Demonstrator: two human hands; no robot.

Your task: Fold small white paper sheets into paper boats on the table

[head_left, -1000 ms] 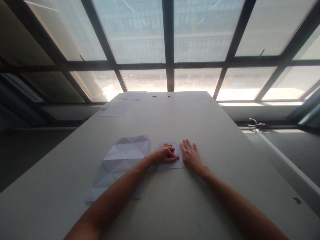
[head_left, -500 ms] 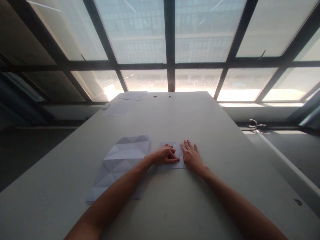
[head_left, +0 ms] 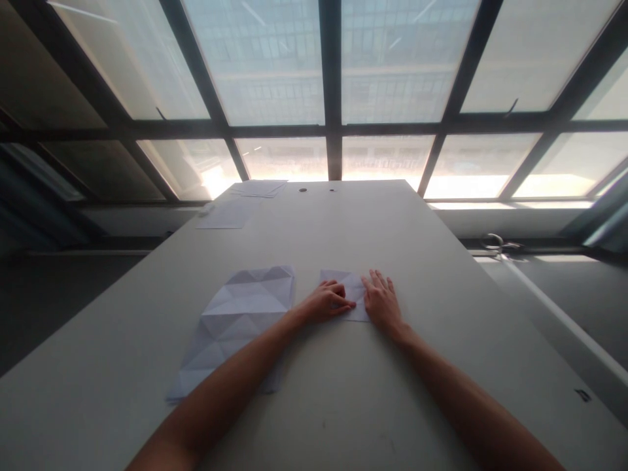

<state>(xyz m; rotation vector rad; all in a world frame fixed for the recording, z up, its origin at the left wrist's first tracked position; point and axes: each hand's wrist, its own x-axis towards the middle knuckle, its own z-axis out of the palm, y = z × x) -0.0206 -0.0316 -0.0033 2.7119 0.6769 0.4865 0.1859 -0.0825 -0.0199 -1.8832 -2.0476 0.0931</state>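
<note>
On the paper (head_left: 354, 286), my left hand (head_left: 328, 301) is curled, grip unclear; my right hand (head_left: 381, 305) is spread. I'd press evenly.

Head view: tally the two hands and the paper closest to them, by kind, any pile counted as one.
Hands, left hand and right hand: 2
Small paper under the hands: 1
Larger creased paper to the left: 1
Total: 4

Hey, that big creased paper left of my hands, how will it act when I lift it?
The creased paper is probably light, looking thin for its spread. It may flex or hinge along the fold lines crossing it. On the smooth-looking table, it could slide if pushed.
</note>
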